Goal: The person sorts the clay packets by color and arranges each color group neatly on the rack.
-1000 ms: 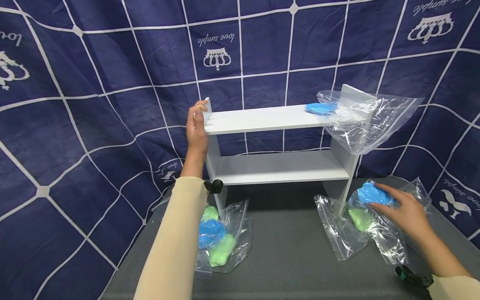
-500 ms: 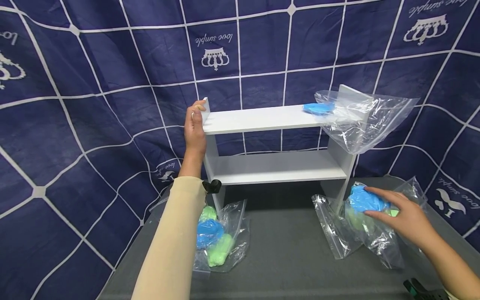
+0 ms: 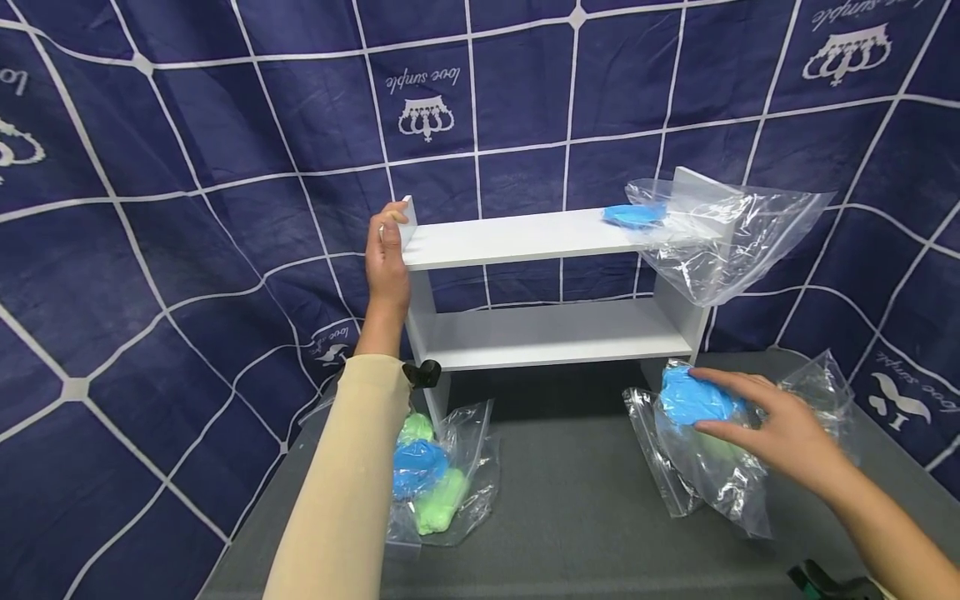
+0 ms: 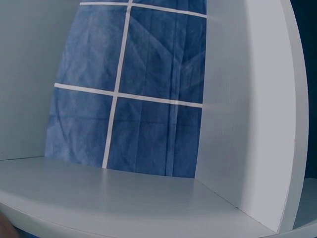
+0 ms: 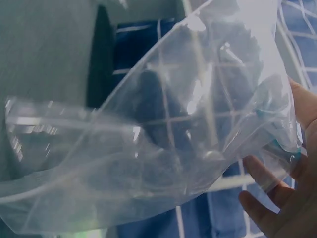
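Note:
In the head view my left hand [image 3: 387, 262] grips the top left end of a white two-tier shelf [image 3: 562, 329]. My right hand [image 3: 780, 425] pinches a clear plastic bag with a bright blue lump [image 3: 693, 396] inside, held above the table's right side. The clear bag [image 5: 173, 129] fills much of the right wrist view and hangs from my fingers. On the upper shelf's right end lies another clear bag [image 3: 720, 258] with a blue piece [image 3: 633, 216] in it; part of this bag hangs over the edge. The left wrist view shows only the white shelf boards [image 4: 124, 198] and cloth behind.
Clear bags with a blue lump [image 3: 420, 467] and green lumps [image 3: 442, 502] lie by the shelf's left leg. More clear bags [image 3: 825, 396] lie on the dark grey table [image 3: 562, 500] at right. A blue cloth [image 3: 525, 100] with white lines hangs behind.
My right hand has lifted the bag with the blue lump and carried it left, towards the shelf's right leg. My left hand keeps its hold on the shelf.

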A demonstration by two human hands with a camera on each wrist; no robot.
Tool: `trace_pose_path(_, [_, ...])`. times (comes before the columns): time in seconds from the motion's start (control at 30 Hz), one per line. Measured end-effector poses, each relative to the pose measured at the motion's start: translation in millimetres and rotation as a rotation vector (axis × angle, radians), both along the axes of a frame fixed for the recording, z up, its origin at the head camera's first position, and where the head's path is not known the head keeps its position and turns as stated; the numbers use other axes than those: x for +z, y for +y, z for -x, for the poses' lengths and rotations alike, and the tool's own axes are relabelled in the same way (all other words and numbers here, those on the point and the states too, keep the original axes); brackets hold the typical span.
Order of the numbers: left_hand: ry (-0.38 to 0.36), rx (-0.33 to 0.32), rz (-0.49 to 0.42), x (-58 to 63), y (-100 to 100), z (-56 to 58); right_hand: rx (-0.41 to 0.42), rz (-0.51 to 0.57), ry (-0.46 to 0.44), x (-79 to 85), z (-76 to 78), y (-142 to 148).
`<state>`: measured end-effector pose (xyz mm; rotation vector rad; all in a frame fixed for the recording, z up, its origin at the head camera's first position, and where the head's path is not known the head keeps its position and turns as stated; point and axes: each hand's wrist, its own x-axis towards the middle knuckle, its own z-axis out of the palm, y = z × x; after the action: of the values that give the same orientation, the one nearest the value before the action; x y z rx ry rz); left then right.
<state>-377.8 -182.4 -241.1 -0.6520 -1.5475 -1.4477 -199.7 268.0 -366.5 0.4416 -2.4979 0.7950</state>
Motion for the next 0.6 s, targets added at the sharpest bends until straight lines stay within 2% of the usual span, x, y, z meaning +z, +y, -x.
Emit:
trace_pose_path(0.23, [0.003,-0.004,-0.001,0.3,-1,0.6,0.049,0.004,0.099,21.6,-7.9,-26])
trace_pose_path(0.5, [-0.010,0.000,-0.018,1.2,1,-0.4,0.108,0.136,0.000,58.8,-17.4,-61])
trace_pose_path(0.6, [-0.015,-0.002,-0.012,4.7,4,-7.6,0.126,0.141,0.013,73.2,-17.4,-72])
